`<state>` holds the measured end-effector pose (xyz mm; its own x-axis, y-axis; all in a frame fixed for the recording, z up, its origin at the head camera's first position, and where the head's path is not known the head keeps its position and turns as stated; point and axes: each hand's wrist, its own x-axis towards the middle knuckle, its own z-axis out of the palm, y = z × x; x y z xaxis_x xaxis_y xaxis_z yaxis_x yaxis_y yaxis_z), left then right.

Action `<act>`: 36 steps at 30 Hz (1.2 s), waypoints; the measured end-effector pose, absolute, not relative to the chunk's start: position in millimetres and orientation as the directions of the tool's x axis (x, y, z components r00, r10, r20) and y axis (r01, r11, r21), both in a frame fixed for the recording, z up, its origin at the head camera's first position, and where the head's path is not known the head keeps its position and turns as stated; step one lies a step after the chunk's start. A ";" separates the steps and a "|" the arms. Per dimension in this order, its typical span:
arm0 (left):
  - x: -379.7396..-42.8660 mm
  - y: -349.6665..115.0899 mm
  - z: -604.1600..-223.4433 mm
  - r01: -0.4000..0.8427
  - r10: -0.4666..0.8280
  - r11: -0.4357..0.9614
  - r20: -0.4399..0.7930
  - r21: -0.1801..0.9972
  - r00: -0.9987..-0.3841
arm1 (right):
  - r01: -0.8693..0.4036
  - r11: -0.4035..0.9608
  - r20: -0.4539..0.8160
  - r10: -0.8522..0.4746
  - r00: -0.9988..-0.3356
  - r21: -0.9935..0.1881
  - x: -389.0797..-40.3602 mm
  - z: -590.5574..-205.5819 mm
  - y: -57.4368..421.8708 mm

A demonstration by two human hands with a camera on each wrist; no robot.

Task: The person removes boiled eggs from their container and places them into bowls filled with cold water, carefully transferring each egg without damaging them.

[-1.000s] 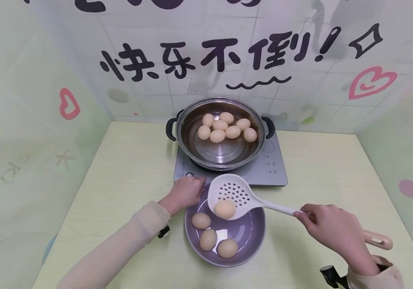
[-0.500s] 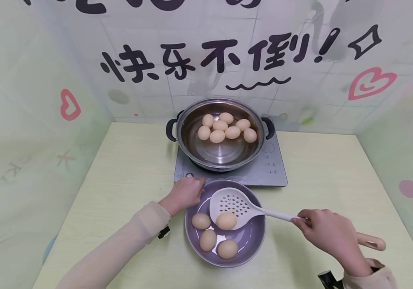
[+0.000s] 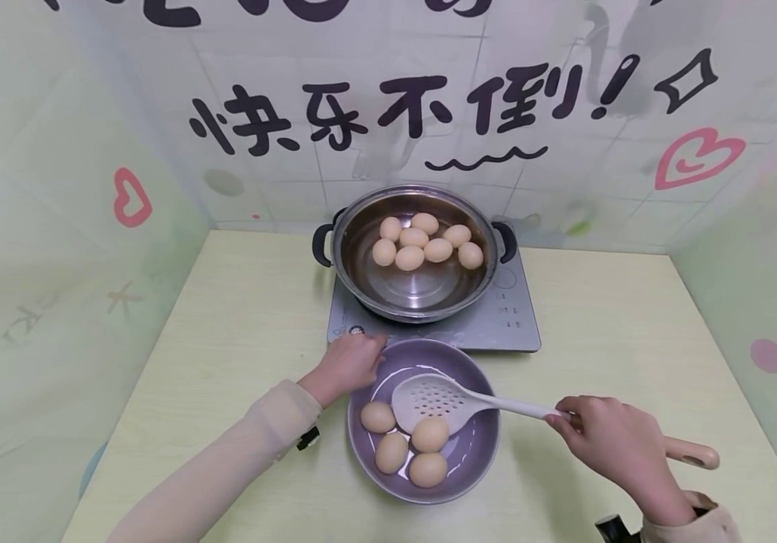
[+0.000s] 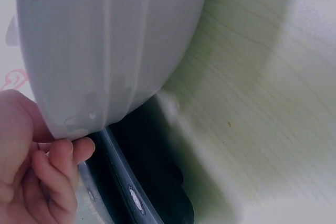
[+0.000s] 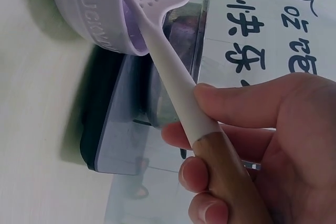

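The right hand (image 3: 614, 446), fingers curled, is gripping the skimmer (image 3: 412, 394); the left hand (image 3: 350, 363) is pinching the bowl (image 3: 482, 456) at eleven o'clock. An egg (image 3: 431, 434) is lying at the skimmer's six-o'clock edge; sudden tilting could be cracking it against the other eggs (image 3: 428, 470).

Pale printed backdrop (image 3: 375, 56) with black lettering (image 3: 416, 113) and pink hearts (image 3: 690, 162).

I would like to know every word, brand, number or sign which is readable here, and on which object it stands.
"快乐不倒!": back wall.
Characters above it: cut off, not fully readable.
"LUCK", following letters unclear: purple bowl.
Cooktop markings: too small.
Left wall letters: too faint.
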<state>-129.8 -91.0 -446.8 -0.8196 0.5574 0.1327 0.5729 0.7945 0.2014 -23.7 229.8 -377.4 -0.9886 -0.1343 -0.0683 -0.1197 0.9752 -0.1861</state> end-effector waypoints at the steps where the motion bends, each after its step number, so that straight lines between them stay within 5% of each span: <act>1: -129.7 -90.9 -446.6 0.574 0.559 0.794 0.133 0.199 -0.819 | -0.119 0.975 -0.060 -0.132 -0.989 -0.188 -23.5 -377.5 229.7; 13: -129.4 -91.6 -446.4 0.578 0.562 0.792 0.134 0.198 -0.816 | -0.188 0.964 0.161 -0.158 -0.974 -0.190 -21.6 -380.6 228.3; 26: -130.1 -91.9 -446.5 0.577 0.561 0.792 0.132 0.200 -0.817 | -0.313 0.936 0.476 -0.203 -0.855 -0.163 -26.8 -382.0 232.2; 36: -130.3 -92.4 -448.4 0.570 0.557 0.794 0.121 0.210 -0.821 | -0.232 0.937 0.388 -0.119 -0.914 -0.260 -35.1 -366.6 239.9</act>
